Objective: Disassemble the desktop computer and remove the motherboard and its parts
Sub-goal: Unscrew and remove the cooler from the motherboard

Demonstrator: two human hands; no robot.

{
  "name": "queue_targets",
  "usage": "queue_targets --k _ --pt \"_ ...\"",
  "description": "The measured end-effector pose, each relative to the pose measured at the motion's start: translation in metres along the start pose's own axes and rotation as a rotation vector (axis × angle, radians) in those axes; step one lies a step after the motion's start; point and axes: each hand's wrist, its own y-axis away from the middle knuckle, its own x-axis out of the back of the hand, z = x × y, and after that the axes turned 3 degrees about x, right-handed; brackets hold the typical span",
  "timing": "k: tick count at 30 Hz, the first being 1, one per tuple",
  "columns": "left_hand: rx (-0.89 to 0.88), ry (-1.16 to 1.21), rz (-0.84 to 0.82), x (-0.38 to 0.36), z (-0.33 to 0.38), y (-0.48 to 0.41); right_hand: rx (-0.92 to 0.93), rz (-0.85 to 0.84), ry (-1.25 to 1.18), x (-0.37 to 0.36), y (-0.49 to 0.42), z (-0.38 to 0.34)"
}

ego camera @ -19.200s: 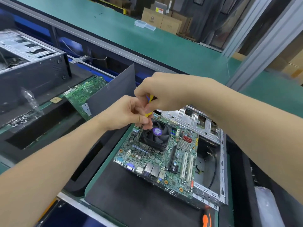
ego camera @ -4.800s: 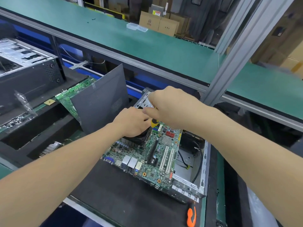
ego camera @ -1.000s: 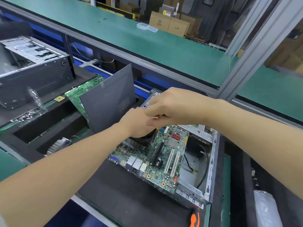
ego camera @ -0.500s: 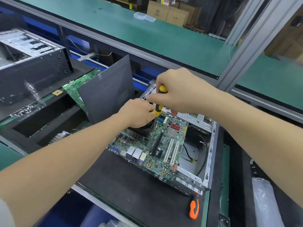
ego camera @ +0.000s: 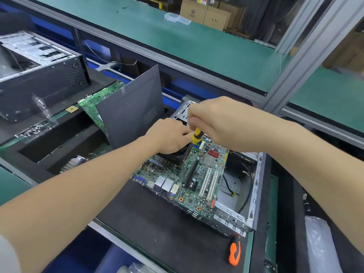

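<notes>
Head view. Motherboard (ego camera: 194, 200) lies flat in the open metal chassis (ego camera: 256, 184), filling its left part, with the port row on the near-left edge. Black CPU cooler (ego camera: 173, 156) sits on the far-left part of the board, partly hidden under the hands.

Screwdriver (ego camera: 196, 136), yellow and black handle, stands tilted at the cooler's far-right corner, tip down toward the board. The tip itself is hidden.

Right hand (ego camera: 222, 123): fingers clenched round the top of the screwdriver handle, from above.

Left hand (ego camera: 169, 136): lies over the cooler, fingers curled, fingertips right against the lower end of the handle. Cannot tell whether it pinches the shaft or only rests there.

Right part of the chassis holds a loose black cable (ego camera: 248, 190). Chassis rests on a black mat (ego camera: 157, 223). An orange-handled tool (ego camera: 235, 253) lies on the mat just near of the chassis corner.

Left of the chassis a grey side panel (ego camera: 132, 109) leans upright, and a second green board (ego camera: 96, 101) is propped behind it. Far left: another open case (ego camera: 39, 75), with a clear bag of screws (ego camera: 37, 125) near of it. A finned heatsink (ego camera: 71, 164) lies in a recess at left.

Beyond, a green bench top (ego camera: 197, 42) with a clear plastic box (ego camera: 177, 17), and cardboard boxes (ego camera: 204, 14) behind.
</notes>
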Motion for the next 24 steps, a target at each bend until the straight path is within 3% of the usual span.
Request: queue_targets --k 6,10,12,15,16,20,22,24 --pt "-0.001 0.127 -0.017 -0.002 -0.003 0.003 0.252 -0.047 -0.199 0.004 0.004 0.006" --pt "0.021 0.057 -0.024 0.002 -0.001 0.003 0.266 -0.032 -0.262 0.003 -0.001 0.005" --pt "-0.128 -0.051 0.077 0.005 0.001 0.008 0.229 -0.018 -0.265 0.001 -0.003 0.005" --pt "-0.380 0.031 0.391 0.001 0.000 0.018 0.145 0.048 -0.258 -0.005 -0.002 0.007" --pt "-0.416 0.048 0.396 -0.002 -0.002 0.018 0.121 0.063 -0.258 -0.007 -0.001 0.008" --pt "-0.274 0.439 0.021 0.007 -0.006 0.019 0.110 0.071 -0.236 -0.010 0.001 0.007" --pt "-0.309 0.699 -0.138 0.017 -0.009 0.021 0.105 0.062 -0.245 -0.011 0.002 0.007" --pt "-0.414 0.747 -0.311 0.023 -0.014 0.022 0.068 0.062 -0.245 -0.010 0.003 0.009"
